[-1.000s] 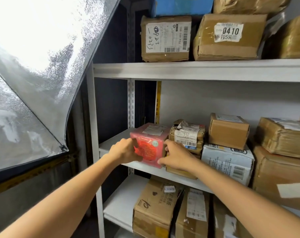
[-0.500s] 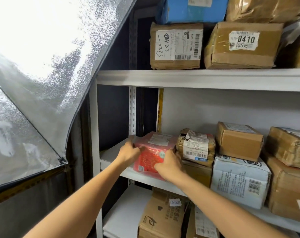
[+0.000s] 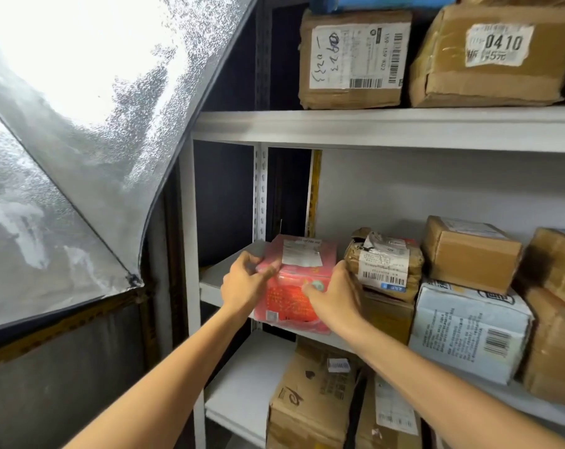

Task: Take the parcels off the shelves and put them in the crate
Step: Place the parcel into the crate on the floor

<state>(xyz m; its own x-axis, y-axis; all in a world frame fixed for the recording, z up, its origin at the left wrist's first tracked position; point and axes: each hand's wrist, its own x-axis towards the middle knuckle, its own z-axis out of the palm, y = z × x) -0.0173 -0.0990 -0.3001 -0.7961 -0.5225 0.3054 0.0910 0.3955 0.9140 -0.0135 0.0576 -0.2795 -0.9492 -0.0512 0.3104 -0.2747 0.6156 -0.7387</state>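
The pink parcel (image 3: 290,299) lies directly between the hands, at the left end of the middle shelf (image 3: 224,270). Its front face overhangs the shelf edge toward the person. Its depth runs straight away from the hands into the shelf, so the withdrawal path is judged to be straight back.

The left hand (image 3: 245,285) grips the upper left corner with curled fingers. The right hand (image 3: 334,298) wraps the right side, in the gap beside a taped brown parcel (image 3: 384,264). Both hands are equally near.

The parcel is a squat block in pink film, with red print on the front and a white label (image 3: 302,252) on top. The crate is not in view.
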